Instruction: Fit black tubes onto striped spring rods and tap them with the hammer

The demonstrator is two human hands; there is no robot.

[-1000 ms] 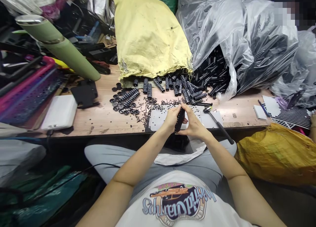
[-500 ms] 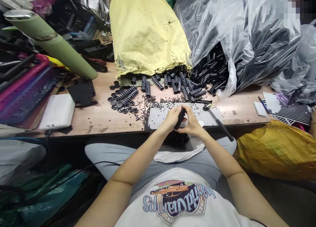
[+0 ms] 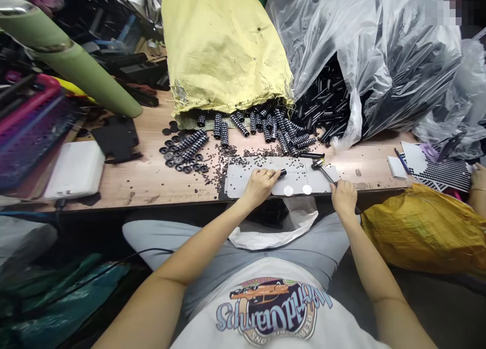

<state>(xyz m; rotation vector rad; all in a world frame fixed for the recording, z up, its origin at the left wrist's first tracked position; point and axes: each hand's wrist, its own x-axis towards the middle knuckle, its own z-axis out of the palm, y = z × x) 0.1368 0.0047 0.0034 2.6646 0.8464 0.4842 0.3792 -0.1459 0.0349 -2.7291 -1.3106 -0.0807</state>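
Note:
My left hand (image 3: 261, 183) is closed around a short black cylinder (image 3: 282, 173), whose end pokes out to the right of my fingers. It rests over a grey-white board (image 3: 237, 179) at the table's front edge. My right hand (image 3: 344, 197) grips the dark handle of a hammer (image 3: 327, 175); the hammer's head lies on the board's right part. Two white discs (image 3: 288, 190) sit on the board near its front. Small black rings (image 3: 228, 156) are scattered over and behind it. Beyond lie several ribbed black rollers (image 3: 225, 134) and black discs (image 3: 187, 169).
A yellow sack (image 3: 228, 45) and clear plastic bags (image 3: 410, 70) of black tubes stand behind. To the left are a white box (image 3: 74, 169), a green cylinder (image 3: 83, 65) and a basket (image 3: 41, 121). An orange sack (image 3: 429, 227) and another person's hand (image 3: 479, 177) are at right.
My hands have parted. The left keeps the black cylinder and lowers it toward the board, while the right has moved right and taken hold of the hammer's handle.

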